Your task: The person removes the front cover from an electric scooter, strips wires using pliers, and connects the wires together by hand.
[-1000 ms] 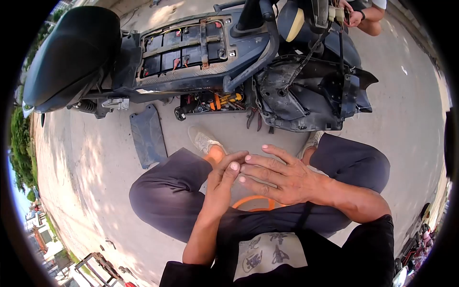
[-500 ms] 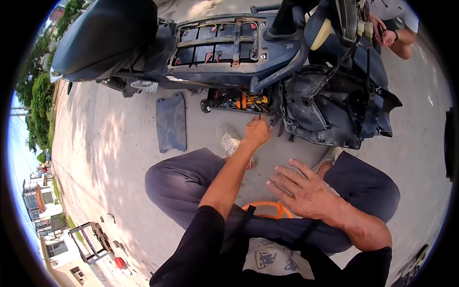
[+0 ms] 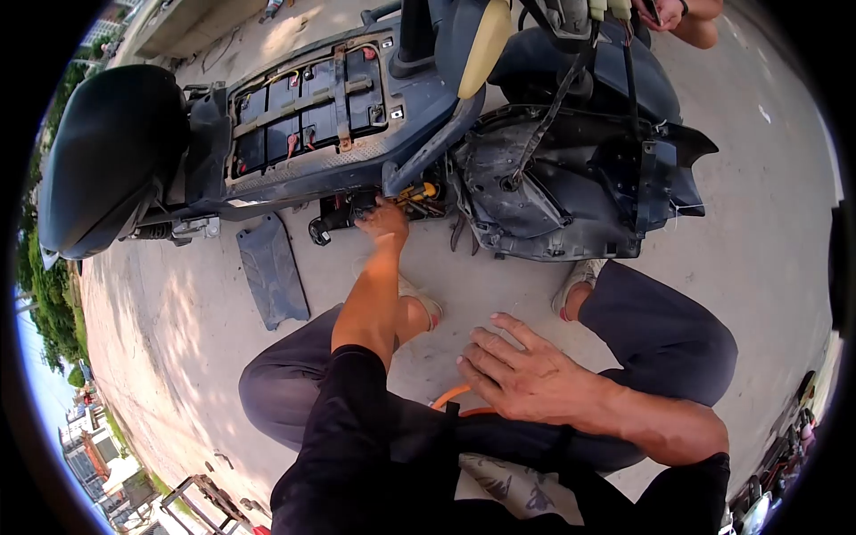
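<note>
My left hand (image 3: pixel 384 221) reaches over the black tool box (image 3: pixel 430 215) beside the scooter. Its fingers touch or hover close above dark tools inside, and their tips are partly hidden. A yellow-handled tool (image 3: pixel 417 193) lies in the box just right of this hand. At the box's left end sits a black tool (image 3: pixel 328 228) with a rounded end. My right hand (image 3: pixel 526 370) hangs over my lap, palm down, fingers stretched out and holding nothing. Below it, part of an orange ring-shaped object (image 3: pixel 453 395) shows between my legs.
The scooter (image 3: pixel 294 192) stands across the front, its floor opened over several batteries (image 3: pixel 312 120). A removed black body panel (image 3: pixel 535 196) lies at right, a grey cover (image 3: pixel 270 272) at left. Another person's hand (image 3: pixel 662 12) holds a dark object at top right.
My left hand has moved from in front of the tool box to over its contents. My right hand stays spread over my lap. The view has shifted, moving the scooter leftward.
</note>
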### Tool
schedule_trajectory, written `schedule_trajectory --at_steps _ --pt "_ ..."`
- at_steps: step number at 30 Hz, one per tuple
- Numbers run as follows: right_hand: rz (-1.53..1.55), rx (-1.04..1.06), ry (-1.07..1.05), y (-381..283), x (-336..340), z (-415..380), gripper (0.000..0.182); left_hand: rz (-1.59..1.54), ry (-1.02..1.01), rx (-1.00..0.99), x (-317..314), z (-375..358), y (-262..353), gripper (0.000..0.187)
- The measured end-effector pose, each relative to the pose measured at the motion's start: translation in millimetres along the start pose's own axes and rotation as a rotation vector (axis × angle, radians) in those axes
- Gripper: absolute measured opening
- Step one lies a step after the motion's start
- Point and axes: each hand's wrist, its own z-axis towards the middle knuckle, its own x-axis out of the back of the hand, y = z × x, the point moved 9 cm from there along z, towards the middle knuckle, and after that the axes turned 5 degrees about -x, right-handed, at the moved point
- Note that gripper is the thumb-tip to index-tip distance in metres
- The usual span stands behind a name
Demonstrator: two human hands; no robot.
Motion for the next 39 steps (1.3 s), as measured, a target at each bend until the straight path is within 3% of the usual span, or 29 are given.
schedule_trajectory --at_steps 4,9,12,13,16,20,23,25,26,28,31,33,34,35,38,39 --pt "-0.087 0.0 -0.002 8.9 2.5 -3.3 0.048 0.024 -0.094 -0.078 -0.9 11.0 -3.8 0.048" --pt "-0.096 -0.011 0.073 26.7 9.1 -0.6 0.043 -0.094 -0.151 -0.071 73.8 -1.3 -6.8 0.051" --pt "-0.148 -0.024 0.026 34.8 8.0 5.6 0.043 -0.134 -0.153 -0.137 83.8 -10.0 -17.4 0.057" --pt "-0.16 -0.033 -0.011 36.3 5.8 7.2 0.044 -0.166 -0.194 -0.172 55.0 8.0 -29.4 0.061" --pt "-0.155 -0.066 0.106 44.1 6.1 18.1 0.046 -0.365 -0.342 0.023 79.8 -36.6 -48.3 0.063" --pt "-0.089 -0.184 0.12 62.7 7.8 26.4 0.04 -0.61 -0.402 -0.044 94.3 -92.6 -67.2 0.062" --pt "0.127 -0.359 0.035 73.0 11.1 28.0 0.041 -0.561 -0.207 -0.324 159.4 -168.1 -58.9 0.05" --pt "0.369 -0.527 -0.07 79.0 21.1 27.6 0.051 -1.037 -0.151 -0.233 215.2 -240.5 -51.2 0.043" --pt "0.485 -0.612 -0.118 80.7 22.1 25.8 0.056 -1.131 -0.104 -0.269 243.4 -269.1 -45.4 0.039" --pt "0.812 -0.478 0.1 75.0 10.9 36.4 0.057 -1.328 -0.015 -0.363 293.2 -312.8 -31.9 0.034" --pt "1.202 -0.233 0.221 53.5 38.3 40.5 0.062 -1.329 -0.003 -0.549 340.7 -352.0 -0.3 0.035" --pt "1.491 -0.153 0.271 45.2 46.7 46.1 0.059 -1.065 0.051 -0.618 363.4 -362.9 14.9 0.031" --pt "1.441 -0.205 0.275 49.5 56.5 41.9 0.057 -0.93 0.079 -0.642 373.9 -366.5 21.3 0.029" --pt "1.395 -0.256 0.279 51.5 70.2 37.2 0.055 -0.55 0.277 -0.655 395.0 -372.1 25.2 0.021" --pt "1.365 -0.285 0.475 77.1 75.8 38.2 0.046 -0.519 0.645 -0.709 427.5 -363.0 30.2 0.016" --pt "1.347 -0.342 0.485 88.4 68.5 31.9 0.045 -0.658 0.52 -0.648 423.7 -348.9 30.1 0.021"
